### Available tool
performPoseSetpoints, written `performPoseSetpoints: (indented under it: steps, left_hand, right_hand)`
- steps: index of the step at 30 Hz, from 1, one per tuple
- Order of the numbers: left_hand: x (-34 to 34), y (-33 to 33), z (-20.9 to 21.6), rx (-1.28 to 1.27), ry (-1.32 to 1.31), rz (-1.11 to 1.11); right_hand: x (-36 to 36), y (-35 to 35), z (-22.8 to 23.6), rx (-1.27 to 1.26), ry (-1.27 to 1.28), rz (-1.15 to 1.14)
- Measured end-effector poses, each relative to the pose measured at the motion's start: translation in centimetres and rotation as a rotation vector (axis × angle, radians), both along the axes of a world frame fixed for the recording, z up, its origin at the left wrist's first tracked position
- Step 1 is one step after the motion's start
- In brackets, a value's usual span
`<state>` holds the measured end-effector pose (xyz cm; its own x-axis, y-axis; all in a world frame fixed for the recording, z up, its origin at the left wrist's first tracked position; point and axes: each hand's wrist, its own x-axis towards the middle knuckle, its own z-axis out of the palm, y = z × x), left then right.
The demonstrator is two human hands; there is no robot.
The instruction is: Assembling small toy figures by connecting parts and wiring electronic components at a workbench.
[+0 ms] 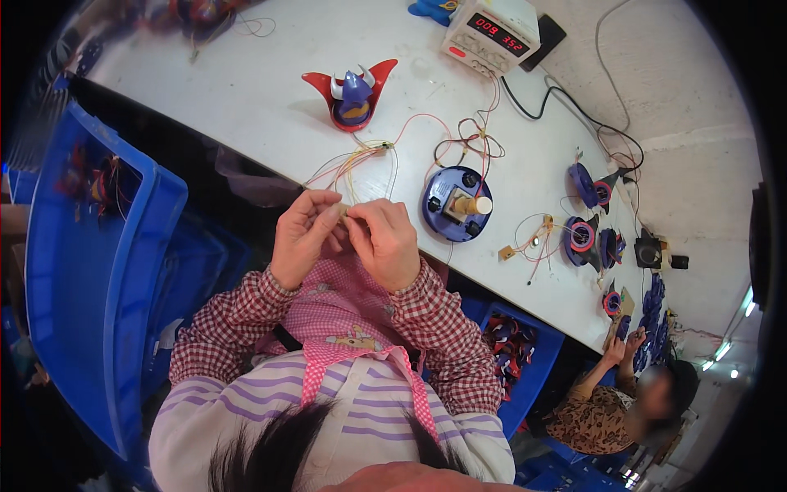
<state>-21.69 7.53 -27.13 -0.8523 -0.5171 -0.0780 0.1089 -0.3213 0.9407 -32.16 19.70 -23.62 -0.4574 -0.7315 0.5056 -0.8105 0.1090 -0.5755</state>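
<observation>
My left hand (305, 236) and my right hand (384, 243) meet at the table's front edge, fingertips pinched closed. Between them is a small yellowish piece (344, 211), mostly covered by the fingers, so its kind is unclear. Thin red and yellow wires (348, 170) run from the fingertips up toward a toy figure (353, 98) with a purple horned head and a red winged collar, upright on the table. Right of my hands lies a round purple base (457, 205) with black parts and a cream cylinder on top, joined to red and dark leads.
A white power supply (492, 34) with a red display stands at the back. More purple toy parts (582, 238) and wires lie to the right. Blue bins (111, 271) stand at the left, another (525, 361) below the table. A co-worker (607, 410) sits at the far right.
</observation>
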Motion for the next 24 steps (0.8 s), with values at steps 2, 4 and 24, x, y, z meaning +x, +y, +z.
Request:
performPoseSetpoints:
  steps: [2,4,24]
  left_hand:
    - [0.0,0.1,0.0,0.001,0.001,0.014]
    - [-0.1,0.2,0.1,0.01,0.004,0.037]
    - [-6.9,1.9,4.8,-1.244,0.135,-0.283]
  right_hand:
    - [0.0,0.0,0.0,-0.005,0.014,-0.002]
    - [0.0,0.0,-0.1,-0.01,0.03,-0.005]
    - [-3.7,9.8,2.0,-0.268,-0.346,-0.448]
